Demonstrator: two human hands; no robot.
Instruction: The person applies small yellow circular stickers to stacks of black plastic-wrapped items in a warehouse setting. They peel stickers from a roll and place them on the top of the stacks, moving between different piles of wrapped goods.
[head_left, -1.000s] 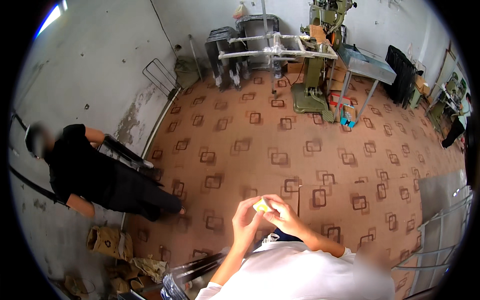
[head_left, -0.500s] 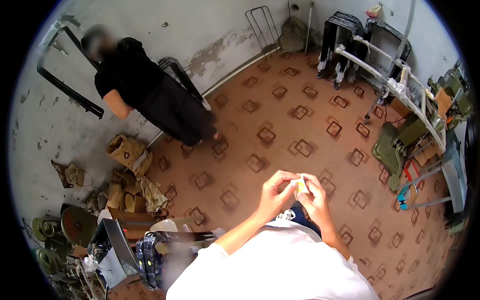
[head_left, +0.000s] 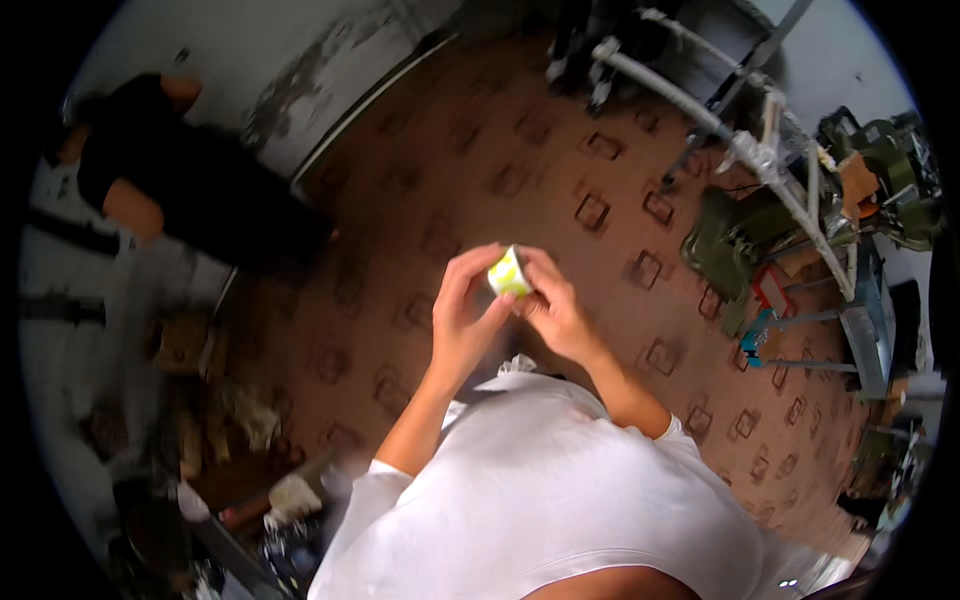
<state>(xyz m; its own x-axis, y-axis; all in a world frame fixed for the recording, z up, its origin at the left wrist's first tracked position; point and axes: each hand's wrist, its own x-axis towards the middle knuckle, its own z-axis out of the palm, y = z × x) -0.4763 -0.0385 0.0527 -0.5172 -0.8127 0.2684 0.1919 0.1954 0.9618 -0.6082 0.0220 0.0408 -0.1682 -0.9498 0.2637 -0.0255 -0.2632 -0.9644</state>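
Note:
A small white roll with bright yellow-green patches (head_left: 508,273), perhaps a roll of stickers, is held up in front of my white shirt. My left hand (head_left: 463,310) grips its left side, with the thumb beneath and the fingers curled over the top. On the other side, my right hand (head_left: 562,312) closes on the roll's right edge with fingers and thumb. Both forearms reach forward and the hands nearly meet around it. The roll's far side is hidden.
At the far left stands a person in dark clothes (head_left: 200,190) by the wall. Cardboard and bags (head_left: 185,345) lie blurred below. On the right are a white wrapped frame (head_left: 690,110), an olive-green panel (head_left: 722,240) and a grey metal stand (head_left: 868,330). Patterned brown flooring (head_left: 470,210) spreads between.
The view has swung, so the person and surroundings appear farther left. My hands now appear higher and more central, and more of the roll's yellow-patterned side shows between them.

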